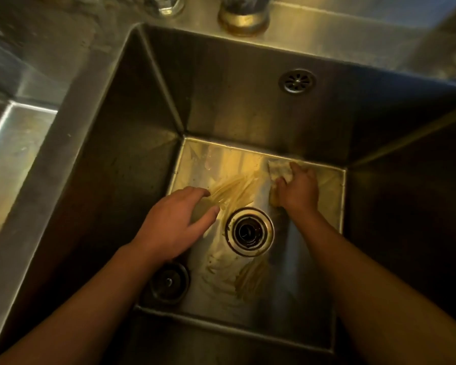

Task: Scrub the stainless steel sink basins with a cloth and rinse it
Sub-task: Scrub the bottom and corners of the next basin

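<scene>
Gripping the cloth (279, 170) on the basin (142, 154) floor, right hand (299, 192) curls; left hand (175, 225) relaxed, spread beside the drain (249, 231).

The drain (249, 231) sits mid-floor in the basin (132, 154). The cloth (279, 171) lies near the floor's far edge under the right hand (298, 191); the stopper (170, 284) lies in the near-left corner.

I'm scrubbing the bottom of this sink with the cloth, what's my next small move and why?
Probably drag the cloth in your right hand back toward the drain: it sits by the far wall, and yellowish streaks lie between it and the drain.
</scene>
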